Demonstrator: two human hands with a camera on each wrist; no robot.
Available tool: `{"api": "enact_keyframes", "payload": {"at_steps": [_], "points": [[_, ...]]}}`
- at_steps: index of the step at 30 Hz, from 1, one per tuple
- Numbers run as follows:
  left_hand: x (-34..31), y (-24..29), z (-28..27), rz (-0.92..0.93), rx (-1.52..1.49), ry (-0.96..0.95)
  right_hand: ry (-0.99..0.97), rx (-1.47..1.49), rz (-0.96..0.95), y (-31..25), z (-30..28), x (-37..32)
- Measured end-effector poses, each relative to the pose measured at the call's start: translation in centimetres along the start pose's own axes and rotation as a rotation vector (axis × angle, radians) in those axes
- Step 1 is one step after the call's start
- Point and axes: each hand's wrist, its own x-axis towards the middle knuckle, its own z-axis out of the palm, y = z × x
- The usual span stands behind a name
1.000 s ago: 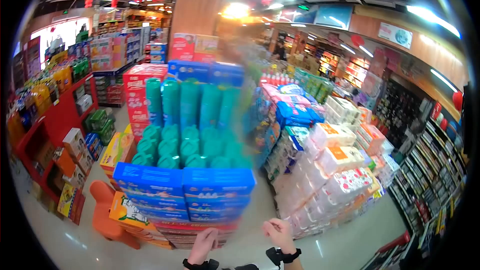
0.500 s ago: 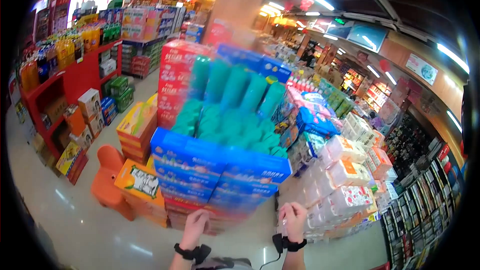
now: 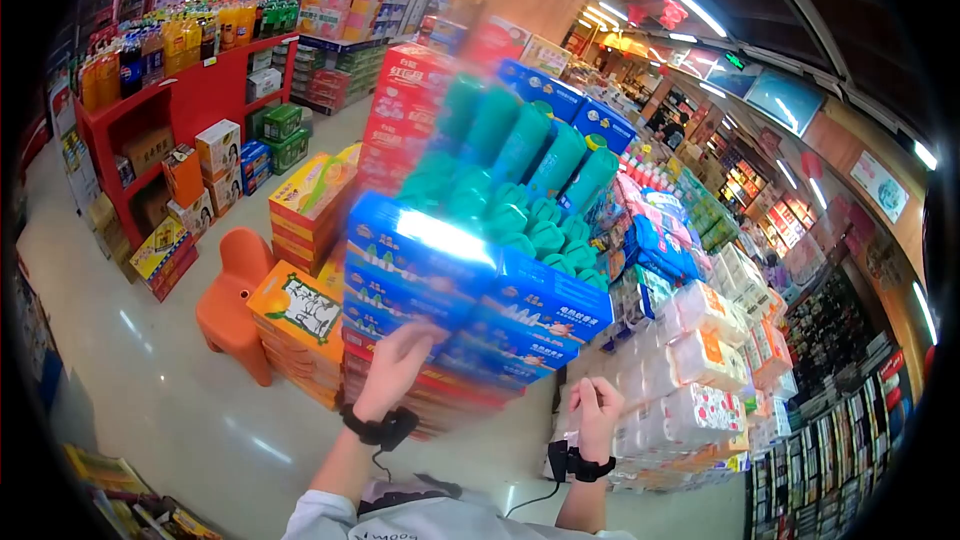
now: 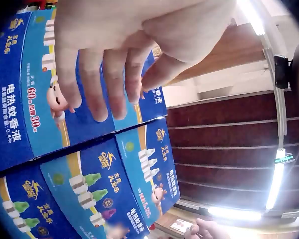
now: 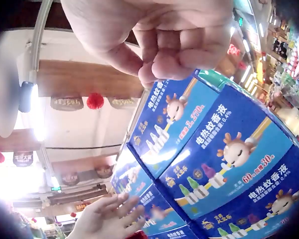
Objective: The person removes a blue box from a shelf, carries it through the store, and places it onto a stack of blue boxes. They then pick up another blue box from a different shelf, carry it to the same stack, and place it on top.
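Observation:
Blue boxes [image 3: 420, 270] are stacked below rows of green bottles [image 3: 520, 160] in the head view. My left hand [image 3: 402, 365] is at the front of the stack, its fingers loosely bent; in the left wrist view the left hand [image 4: 124, 55] spreads its fingers over the box fronts [image 4: 89, 134], and whether they touch cannot be told. My right hand [image 3: 597, 418] is right of the stack's lower corner. Fingers curled in with thumb against them, the right hand [image 5: 159, 40] holds nothing visible in the right wrist view, with blue boxes [image 5: 229, 149] beyond it.
An orange stool [image 3: 235, 290] and orange-yellow cartons [image 3: 300, 315] stand left of the stack. Wrapped paper packs [image 3: 690, 360] are piled to the right. A red shelf [image 3: 185, 120] with drink bottles is at the back left, and a rack [image 3: 840, 450] stands at the far right.
The head view has swung, so the stack's front now lies further right. My left hand has moved up onto the front of the blue boxes. The right hand remains curled beside the stack.

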Motion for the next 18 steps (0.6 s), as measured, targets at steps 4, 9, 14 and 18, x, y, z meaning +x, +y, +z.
{"api": "enact_keyframes", "payload": {"at_steps": [4,9,14,18], "points": [[1.8,0.2,1.0,-0.018,-0.078,-0.024,0.018,0.013,0.023,0.3,-0.9,-0.8],[1.2,0.2,1.5,-0.027,-0.078,0.001,0.084,-0.016,0.018,0.9,-3.5,-1.7],[-2.4,-3.2,0.8,-0.219,-0.109,0.039,0.14,0.016,0.108,2.0,-5.1,-2.8],[-4.7,-5.3,0.9,-0.276,-0.13,0.113,0.106,-0.02,0.168,2.4,-5.1,-3.2]]}}
